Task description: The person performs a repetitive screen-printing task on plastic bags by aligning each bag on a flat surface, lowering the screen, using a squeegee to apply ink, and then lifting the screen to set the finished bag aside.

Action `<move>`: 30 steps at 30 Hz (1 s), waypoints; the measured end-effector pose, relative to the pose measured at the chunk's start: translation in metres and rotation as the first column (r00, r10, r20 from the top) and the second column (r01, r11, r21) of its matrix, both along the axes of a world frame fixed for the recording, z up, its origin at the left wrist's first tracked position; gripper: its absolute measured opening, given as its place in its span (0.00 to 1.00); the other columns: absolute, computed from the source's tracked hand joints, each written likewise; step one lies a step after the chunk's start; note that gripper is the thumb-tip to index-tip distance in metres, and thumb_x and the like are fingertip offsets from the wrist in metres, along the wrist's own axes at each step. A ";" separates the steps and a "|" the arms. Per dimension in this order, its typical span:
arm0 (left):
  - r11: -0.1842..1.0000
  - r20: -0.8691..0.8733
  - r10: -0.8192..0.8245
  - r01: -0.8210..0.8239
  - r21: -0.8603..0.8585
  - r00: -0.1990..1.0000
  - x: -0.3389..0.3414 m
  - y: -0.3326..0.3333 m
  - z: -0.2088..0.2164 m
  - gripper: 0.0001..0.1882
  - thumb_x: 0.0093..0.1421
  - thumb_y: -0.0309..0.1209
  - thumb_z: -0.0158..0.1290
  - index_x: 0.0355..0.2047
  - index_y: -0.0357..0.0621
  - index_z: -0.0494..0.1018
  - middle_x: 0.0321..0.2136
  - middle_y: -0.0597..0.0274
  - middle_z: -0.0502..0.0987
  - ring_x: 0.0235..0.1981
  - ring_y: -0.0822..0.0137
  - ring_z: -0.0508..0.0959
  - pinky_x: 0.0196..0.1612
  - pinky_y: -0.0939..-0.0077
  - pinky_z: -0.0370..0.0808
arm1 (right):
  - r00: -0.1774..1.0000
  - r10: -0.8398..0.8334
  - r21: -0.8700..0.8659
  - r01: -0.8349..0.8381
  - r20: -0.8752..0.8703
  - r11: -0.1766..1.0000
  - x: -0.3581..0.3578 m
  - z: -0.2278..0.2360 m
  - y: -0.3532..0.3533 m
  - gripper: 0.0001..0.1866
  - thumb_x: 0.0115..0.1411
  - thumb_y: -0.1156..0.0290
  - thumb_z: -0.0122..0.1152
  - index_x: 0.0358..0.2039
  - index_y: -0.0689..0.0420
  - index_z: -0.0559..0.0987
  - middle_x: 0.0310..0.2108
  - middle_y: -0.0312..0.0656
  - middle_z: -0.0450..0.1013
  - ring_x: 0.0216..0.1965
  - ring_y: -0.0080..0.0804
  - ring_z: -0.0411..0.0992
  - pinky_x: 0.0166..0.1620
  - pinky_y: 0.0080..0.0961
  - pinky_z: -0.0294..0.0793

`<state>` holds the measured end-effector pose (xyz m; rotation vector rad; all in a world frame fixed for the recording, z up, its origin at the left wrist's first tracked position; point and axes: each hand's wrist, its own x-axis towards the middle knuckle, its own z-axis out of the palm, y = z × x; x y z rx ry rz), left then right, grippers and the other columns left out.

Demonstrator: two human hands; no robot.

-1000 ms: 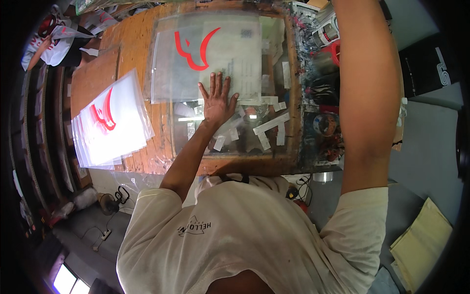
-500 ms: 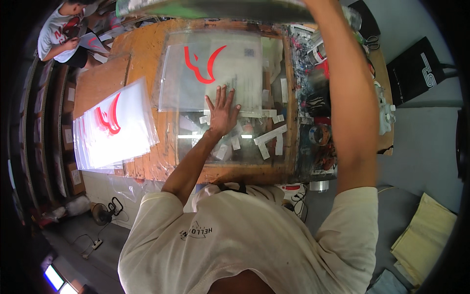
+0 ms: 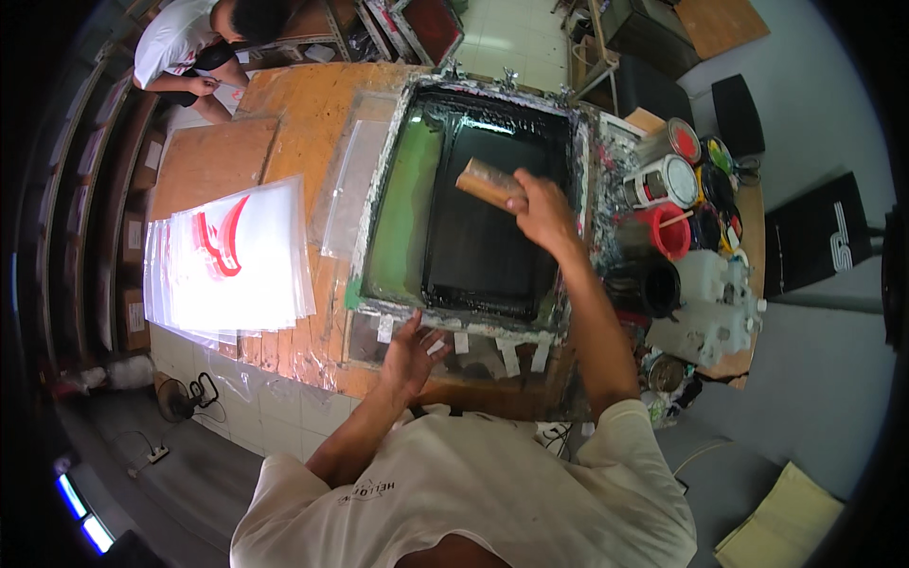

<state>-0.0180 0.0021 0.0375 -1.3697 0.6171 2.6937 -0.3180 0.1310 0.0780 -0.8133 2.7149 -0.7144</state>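
Observation:
A screen-printing frame (image 3: 377, 208) lies flat over the glass work surface, its mesh green at the left and coated with black ink elsewhere. My right hand (image 3: 547, 213) grips a wooden-handled squeegee (image 3: 488, 185) over the inked part. At the near edge of the frame is my left hand (image 3: 409, 360), fingers apart, a fingertip against the rim. Under the frame's left side a clear plastic sheet (image 3: 343, 204) sticks out. Several clear plastic bags (image 3: 256, 275) with a red printed shape lie in a fanned stack at the left.
Ink cans (image 3: 674, 180), a red tub (image 3: 670, 232) and translucent plastic bottles (image 3: 705, 312) crowd the right side. Another person (image 3: 180, 47) sits bent over at the far left. Shelves (image 3: 85, 208) line the left. White tape pieces (image 3: 508, 358) are stuck near the front.
The raised frame has come down over the printed plastic sheet. My left hand has moved from that sheet to the frame's near edge; my right hand has come down and now holds the squeegee.

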 end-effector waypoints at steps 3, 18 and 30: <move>0.999 0.043 0.020 -0.019 -0.035 0.999 0.001 0.005 -0.017 0.21 0.67 0.46 0.57 0.49 0.47 0.66 0.45 0.58 0.66 0.55 0.57 0.69 0.59 0.47 0.68 | 0.983 0.071 -0.004 -0.073 -0.169 0.997 -0.074 -0.021 -0.034 0.25 0.59 0.74 0.63 0.58 0.51 0.75 0.44 0.52 0.79 0.52 0.56 0.74 0.54 0.53 0.72; 0.980 -0.077 -0.044 0.028 -0.199 0.996 0.017 0.014 -0.010 0.12 0.70 0.37 0.48 0.50 0.47 0.64 0.54 0.52 0.67 0.62 0.54 0.67 0.62 0.42 0.67 | 0.936 0.232 0.116 -0.208 -0.266 0.971 0.077 -0.047 -0.010 0.35 0.48 0.85 0.61 0.60 0.52 0.73 0.55 0.48 0.75 0.56 0.53 0.72 0.57 0.55 0.68; 0.976 0.027 -0.011 0.017 -0.217 1.000 0.006 0.016 -0.043 0.18 0.65 0.35 0.44 0.51 0.39 0.66 0.55 0.50 0.67 0.60 0.55 0.68 0.63 0.39 0.61 | 0.991 0.129 0.068 -0.126 -0.047 0.990 0.203 -0.036 0.022 0.31 0.47 0.84 0.59 0.55 0.53 0.78 0.50 0.47 0.78 0.50 0.49 0.75 0.51 0.50 0.68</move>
